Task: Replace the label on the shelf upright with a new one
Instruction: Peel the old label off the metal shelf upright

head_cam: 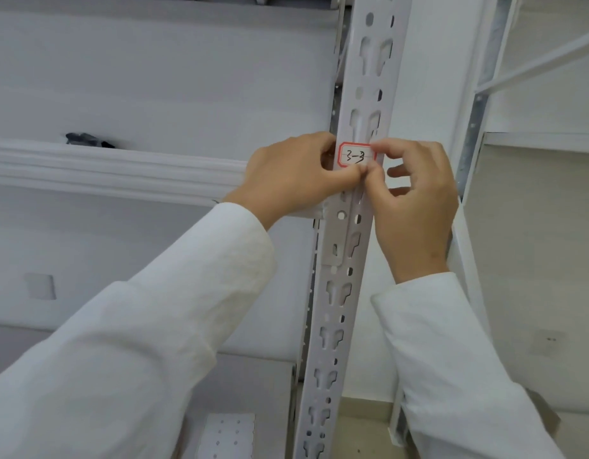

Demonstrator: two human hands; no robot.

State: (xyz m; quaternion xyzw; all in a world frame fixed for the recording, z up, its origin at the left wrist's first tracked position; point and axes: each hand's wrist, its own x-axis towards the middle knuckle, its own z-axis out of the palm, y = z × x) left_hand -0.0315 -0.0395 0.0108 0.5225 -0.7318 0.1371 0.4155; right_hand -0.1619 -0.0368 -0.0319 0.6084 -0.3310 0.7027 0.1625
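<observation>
Small white paper label with a red border [356, 155], handwritten "3-3" in black, sits on the front face of the pale grey perforated metal shelf upright [344, 246], about mid-height in view, over one of the keyhole slots. Whether it is fully stuck down or partly lifted, cannot tell.

Left hand [293, 178] comes in from the left, fingers curled beside the label's left edge, thumb reaching across under its bottom edge. Right hand [415, 200] comes from the right, index fingertip on the label's top right corner, thumb at the bottom right, meeting the left thumb just below the label. Both hands pinching the label at its edges; remaining right fingers loosely bent, off the upright. Both arms in white long sleeves [160, 326].

Upright runs tilted from top centre to bottom centre, rows of round holes and keyhole slots along it. White horizontal shelf beam [114, 172] joins it from the left, behind the left hand. A small dark object [88, 140] lies on the shelf above that beam. White perforated sheet [228, 435] at the bottom, left of the upright. Further white shelf framing [478, 104] to the right.
</observation>
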